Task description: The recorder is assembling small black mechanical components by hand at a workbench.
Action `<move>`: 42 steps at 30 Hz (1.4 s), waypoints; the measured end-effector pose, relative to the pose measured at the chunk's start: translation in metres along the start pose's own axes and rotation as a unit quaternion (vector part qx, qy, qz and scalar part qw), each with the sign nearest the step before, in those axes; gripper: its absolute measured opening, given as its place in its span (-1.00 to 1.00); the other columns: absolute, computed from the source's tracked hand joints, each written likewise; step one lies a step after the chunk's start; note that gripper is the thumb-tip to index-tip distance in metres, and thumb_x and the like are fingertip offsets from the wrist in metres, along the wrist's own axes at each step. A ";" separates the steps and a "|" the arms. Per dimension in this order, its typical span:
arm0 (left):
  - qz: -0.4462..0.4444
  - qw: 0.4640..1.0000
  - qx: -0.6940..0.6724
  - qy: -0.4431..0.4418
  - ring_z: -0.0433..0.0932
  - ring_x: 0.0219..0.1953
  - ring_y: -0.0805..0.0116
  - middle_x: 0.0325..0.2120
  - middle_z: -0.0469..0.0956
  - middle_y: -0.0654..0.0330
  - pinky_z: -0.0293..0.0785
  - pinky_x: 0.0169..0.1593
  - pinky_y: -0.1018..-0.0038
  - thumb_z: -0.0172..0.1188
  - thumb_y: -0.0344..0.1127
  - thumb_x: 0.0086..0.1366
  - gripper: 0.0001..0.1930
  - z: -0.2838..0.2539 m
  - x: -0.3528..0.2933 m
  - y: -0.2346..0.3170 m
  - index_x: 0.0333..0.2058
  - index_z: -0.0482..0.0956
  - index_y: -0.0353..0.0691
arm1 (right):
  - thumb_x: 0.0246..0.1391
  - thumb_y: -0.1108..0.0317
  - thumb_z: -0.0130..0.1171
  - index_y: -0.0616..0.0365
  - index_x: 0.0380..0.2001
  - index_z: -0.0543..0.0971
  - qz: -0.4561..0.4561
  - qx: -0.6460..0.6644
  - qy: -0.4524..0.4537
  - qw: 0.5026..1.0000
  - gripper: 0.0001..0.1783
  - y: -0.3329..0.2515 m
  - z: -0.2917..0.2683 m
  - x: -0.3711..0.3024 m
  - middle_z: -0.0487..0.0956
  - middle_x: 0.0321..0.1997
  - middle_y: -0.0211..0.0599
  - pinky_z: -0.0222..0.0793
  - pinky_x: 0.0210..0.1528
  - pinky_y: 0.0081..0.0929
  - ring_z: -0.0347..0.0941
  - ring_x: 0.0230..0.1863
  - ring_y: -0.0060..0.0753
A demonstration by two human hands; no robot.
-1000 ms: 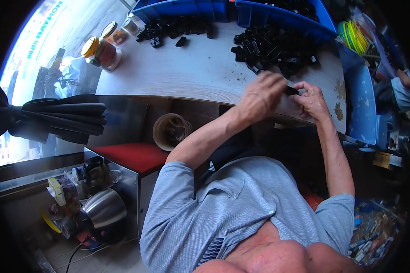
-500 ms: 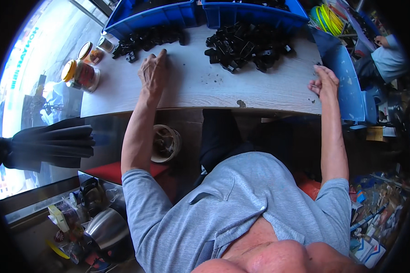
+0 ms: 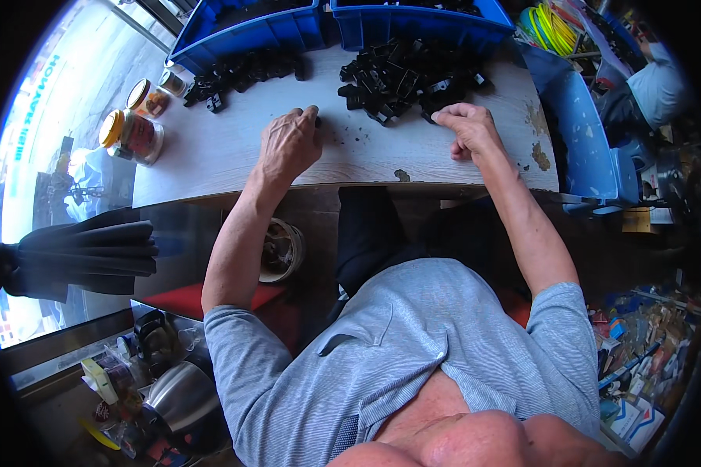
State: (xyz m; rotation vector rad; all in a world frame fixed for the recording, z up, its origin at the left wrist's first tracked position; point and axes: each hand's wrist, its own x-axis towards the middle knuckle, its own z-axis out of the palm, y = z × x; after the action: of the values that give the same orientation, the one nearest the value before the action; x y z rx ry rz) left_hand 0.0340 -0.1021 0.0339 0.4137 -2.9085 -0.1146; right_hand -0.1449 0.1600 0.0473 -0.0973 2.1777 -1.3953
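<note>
Left of the heap of black parts [image 3: 405, 78], the left hand [image 3: 290, 144] has slid nearer along the table [image 3: 210, 152], palm down, fingers loosely bent, holding nothing visible. The right hand [image 3: 467, 128] has moved in from the table edge, fingertips pinching at the heap's near rim; whether it grips a piece, I cannot tell.

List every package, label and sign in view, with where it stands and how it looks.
Jars: table's left end, yellow lids, red labels.
Small jar: beside them, by the blue bin; metal lid.
Window sign: far left, blue lettering on glass.
Packets: floor, lower right, mixed colours, too small to tell.
</note>
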 end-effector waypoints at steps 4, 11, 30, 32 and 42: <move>0.029 0.999 0.008 0.013 0.65 -0.20 -0.01 -0.24 0.66 -0.05 0.59 -0.11 0.17 0.26 -0.36 0.26 -0.66 0.001 0.001 -0.003 0.03 0.63 -0.19 | 0.09 0.18 0.42 0.07 -0.21 0.66 -0.025 -0.026 -0.001 0.999 -0.72 0.002 0.007 0.002 0.48 -0.65 -0.50 0.39 -0.70 -0.57 0.35 -0.76 -0.67; 0.039 0.992 0.010 0.121 0.61 -0.08 0.07 -0.14 0.64 0.03 0.58 -0.07 0.23 0.30 -0.32 0.28 -0.64 0.020 -0.007 -0.007 0.05 0.61 -0.17 | 0.12 0.20 0.39 0.11 -0.21 0.66 -0.051 -0.041 0.004 0.998 -0.74 0.002 0.010 0.002 0.50 -0.62 -0.47 0.35 -0.73 -0.56 0.34 -0.77 -0.66; 0.110 0.908 -0.337 0.225 0.70 -0.26 0.14 -0.18 0.65 0.04 0.67 -0.28 0.45 0.27 -0.59 0.24 -0.64 0.032 -0.019 0.089 0.02 0.60 -0.26 | 0.03 0.38 0.39 0.09 -0.19 0.60 -0.078 -0.061 -0.097 0.990 -0.74 0.006 -0.005 -0.023 0.44 -0.65 -0.50 0.33 -0.69 -0.59 0.37 -0.73 -0.66; 0.099 0.910 -0.347 0.202 0.68 -0.21 0.07 -0.17 0.64 0.04 0.67 -0.20 0.37 0.26 -0.55 0.25 -0.66 0.031 -0.016 0.098 0.02 0.60 -0.24 | 0.03 0.41 0.39 0.08 -0.10 0.58 -0.100 -0.051 -0.090 0.990 -0.67 0.006 -0.004 -0.026 0.41 -0.68 -0.52 0.27 -0.70 -0.57 0.35 -0.74 -0.64; 0.171 0.955 -0.223 0.098 0.62 -0.07 0.08 -0.06 0.61 0.09 0.61 -0.04 0.29 0.26 -0.52 0.18 -0.54 0.032 0.008 0.122 0.09 0.61 -0.14 | 0.04 0.51 0.25 0.08 0.00 0.60 -0.074 -0.130 -0.132 0.980 -0.60 0.002 -0.001 -0.019 0.45 -0.63 -0.47 0.31 -0.67 -0.53 0.34 -0.71 -0.58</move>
State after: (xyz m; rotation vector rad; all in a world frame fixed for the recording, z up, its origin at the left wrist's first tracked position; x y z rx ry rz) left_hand -0.0128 0.0138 0.0164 -0.1467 -2.5996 -0.6214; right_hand -0.1286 0.1681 0.0531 -0.5216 2.1489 -1.0932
